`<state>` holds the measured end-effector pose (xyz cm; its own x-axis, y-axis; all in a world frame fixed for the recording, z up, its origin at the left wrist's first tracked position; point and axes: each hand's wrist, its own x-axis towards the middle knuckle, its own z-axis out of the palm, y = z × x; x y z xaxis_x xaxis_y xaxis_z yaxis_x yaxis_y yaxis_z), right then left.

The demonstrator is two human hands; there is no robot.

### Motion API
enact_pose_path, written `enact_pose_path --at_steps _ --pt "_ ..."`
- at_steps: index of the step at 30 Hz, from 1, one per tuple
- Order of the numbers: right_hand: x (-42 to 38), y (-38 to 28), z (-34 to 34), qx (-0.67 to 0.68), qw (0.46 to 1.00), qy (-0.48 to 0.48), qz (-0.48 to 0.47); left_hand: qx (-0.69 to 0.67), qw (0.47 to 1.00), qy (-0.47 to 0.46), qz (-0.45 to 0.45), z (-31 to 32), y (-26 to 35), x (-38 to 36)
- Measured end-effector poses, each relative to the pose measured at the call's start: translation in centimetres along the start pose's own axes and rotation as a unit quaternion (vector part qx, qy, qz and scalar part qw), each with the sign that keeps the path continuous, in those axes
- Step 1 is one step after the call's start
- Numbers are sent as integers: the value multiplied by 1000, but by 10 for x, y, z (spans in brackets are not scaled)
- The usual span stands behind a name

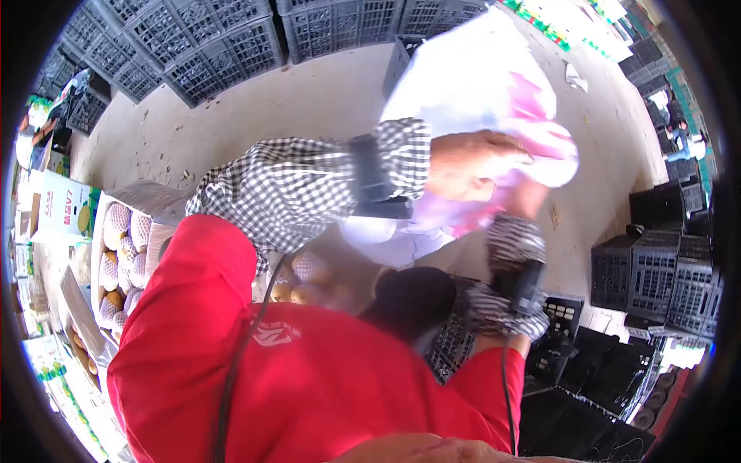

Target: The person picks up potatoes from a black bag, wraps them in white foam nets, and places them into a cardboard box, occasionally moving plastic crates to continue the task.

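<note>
The left hand [463, 166] lies flat on top of a large white and pink plastic bag [478, 85], fingers spread and pressing its upper surface, thumb curled under the near edge. The right hand [529, 197] is mostly hidden below the bag; only the wrist shows, so the state of its fingers cannot be told. Both forearms wear checked sleeves [301, 185] with dark wrist straps [370, 177].

The bag is held up in front of the person, above the concrete floor [255, 116]. Its long axis runs diagonally, from the lower left near the wrists to the upper right. The pink portion sits at the lower right, under the left hand; the white portion extends away from the person.

Dark plastic crates [201, 46] stand in a row beyond the bag. Cartons of netted fruit [123, 231] lie at the left. More crates [656, 278] are stacked at the right.
</note>
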<state>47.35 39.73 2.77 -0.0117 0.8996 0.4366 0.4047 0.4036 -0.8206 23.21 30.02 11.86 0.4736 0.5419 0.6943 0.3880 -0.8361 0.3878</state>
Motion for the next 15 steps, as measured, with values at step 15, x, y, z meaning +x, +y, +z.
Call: enact_pose_path --at_steps 15 --pt "-5 90 -272 -397 912 95 -36 375 885 -170 -218 39 -249 -113"
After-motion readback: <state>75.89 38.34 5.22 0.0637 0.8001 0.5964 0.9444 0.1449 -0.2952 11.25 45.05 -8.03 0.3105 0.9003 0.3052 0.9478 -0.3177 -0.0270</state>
